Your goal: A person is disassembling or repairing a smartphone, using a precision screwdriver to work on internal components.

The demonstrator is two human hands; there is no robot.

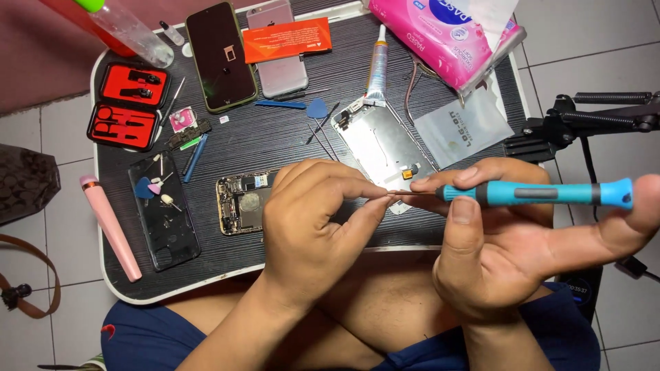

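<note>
Head view, screwdriver: the blue-handled screwdriver [543, 194] lay almost level across the middle right of the frame, with its long axis running left to right and its thin tip pointing left.
Head view, right hand: the right hand [509, 247] held the handle; its fingers [462, 218] were closed narrow around the front of the grip, and the thumb rested at the far right end.
Head view, left hand: the left hand [313, 220] was at the centre of the frame, with its fingers [368, 203] pinched close together just at the tip. I could not tell if a small part was between them.
Head view, relation: the tip lay directly to the right of the left fingers and touched them or nearly so; the left hand was the nearer one to the tip.
Head view, below the hands: an opened phone body [242, 203] lay on the dark surface [275, 141], left of centre, partly covered by the left hand.
Head view, beside it: a silver screen frame [381, 144] was just above the hands.
</note>
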